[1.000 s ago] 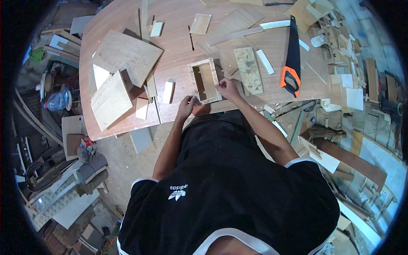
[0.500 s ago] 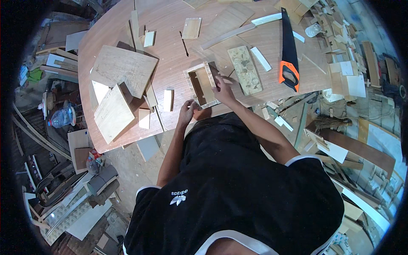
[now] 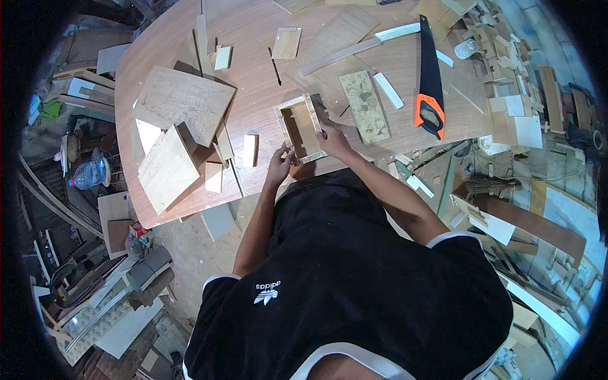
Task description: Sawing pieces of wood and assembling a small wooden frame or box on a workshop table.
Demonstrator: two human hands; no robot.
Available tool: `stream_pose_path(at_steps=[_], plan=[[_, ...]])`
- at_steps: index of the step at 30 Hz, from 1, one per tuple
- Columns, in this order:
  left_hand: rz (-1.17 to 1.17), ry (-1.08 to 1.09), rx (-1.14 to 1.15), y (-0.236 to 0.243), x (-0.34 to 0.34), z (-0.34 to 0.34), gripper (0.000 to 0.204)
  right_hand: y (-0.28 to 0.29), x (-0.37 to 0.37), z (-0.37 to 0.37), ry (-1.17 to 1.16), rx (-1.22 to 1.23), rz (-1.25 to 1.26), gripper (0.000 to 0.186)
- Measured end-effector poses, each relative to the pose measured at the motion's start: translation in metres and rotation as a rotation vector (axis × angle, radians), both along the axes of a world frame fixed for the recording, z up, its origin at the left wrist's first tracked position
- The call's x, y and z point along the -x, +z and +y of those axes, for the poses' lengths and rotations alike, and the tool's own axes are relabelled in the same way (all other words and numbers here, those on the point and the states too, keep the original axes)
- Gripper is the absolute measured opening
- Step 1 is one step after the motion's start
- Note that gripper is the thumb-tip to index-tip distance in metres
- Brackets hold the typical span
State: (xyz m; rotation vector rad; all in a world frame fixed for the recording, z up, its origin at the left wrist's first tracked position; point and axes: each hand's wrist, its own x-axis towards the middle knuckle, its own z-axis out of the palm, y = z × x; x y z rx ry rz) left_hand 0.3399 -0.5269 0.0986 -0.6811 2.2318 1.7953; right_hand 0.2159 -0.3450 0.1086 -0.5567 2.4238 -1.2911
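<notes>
A small open-topped wooden box (image 3: pixel 284 126) sits at the near edge of the table, tilted slightly, its inside in shadow. My left hand (image 3: pixel 279 166) grips its near left corner, the fingers closed against the wall. On the opposite side, my right hand (image 3: pixel 333 142) holds the right wall between thumb and fingers. Some fingertips are hidden behind the frame. Left of the box lies a small pale wood block (image 3: pixel 250 151). A stained, worn wooden slab (image 3: pixel 365 106) rests to the right of my right hand.
A handsaw with an orange and black handle (image 3: pixel 430 114) lies at the table's right. Wooden boards (image 3: pixel 183 101) are stacked at the left. A dark thin tool (image 3: pixel 276 67) and a small panel (image 3: pixel 287 43) lie farther back. Offcuts clutter the floor around the table (image 3: pixel 190 19).
My left hand has shifted slightly up along the box's left side. The fingers of my right hand have moved a little down its right wall. The box stays nearly in place.
</notes>
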Motion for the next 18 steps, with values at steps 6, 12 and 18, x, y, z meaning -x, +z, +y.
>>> stream_pose_path(at_steps=[6, 12, 18], plan=[[-0.054, 0.022, -0.029, -0.001, -0.002, -0.003, 0.044, -0.020, 0.010, 0.004, 0.008, 0.067, -0.058, 0.035], [-0.094, 0.013, 0.010, -0.001, -0.004, -0.007, 0.042, -0.022, 0.016, -0.001, -0.020, 0.034, -0.279, 0.035], [-0.082, 0.036, 0.026, -0.011, -0.004, -0.011, 0.037, -0.019, 0.018, 0.001, -0.055, 0.037, -0.254, 0.052]])
